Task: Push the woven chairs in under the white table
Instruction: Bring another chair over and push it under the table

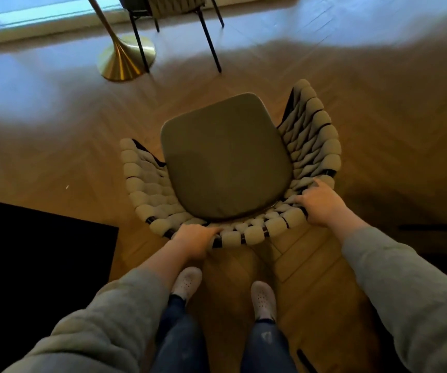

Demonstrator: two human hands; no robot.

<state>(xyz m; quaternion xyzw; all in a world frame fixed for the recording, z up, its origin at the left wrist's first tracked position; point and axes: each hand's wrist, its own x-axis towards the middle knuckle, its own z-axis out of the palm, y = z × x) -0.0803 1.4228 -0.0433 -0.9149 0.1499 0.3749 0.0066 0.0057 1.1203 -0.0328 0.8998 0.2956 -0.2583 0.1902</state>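
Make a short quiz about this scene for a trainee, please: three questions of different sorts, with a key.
1. True or false: both hands grip the back rim of the near chair.
2. Which stands beside the gold base? A) a second chair B) a bin C) a box
3. Fill in: the near chair's cushion is ____ (bare/loaded).

Key:
1. True: left hand, right hand.
2. A, the second chair.
3. bare

Both arms are in loose grey sweatshirt sleeves (pixel 416 300), kinda fuzzy fabric, cuffs bunched up a bit past the wrists. Dark blue jeans (pixel 179 343) with a pale worn patch on one leg, plus white perforated clog-type shoes (pixel 263 300).
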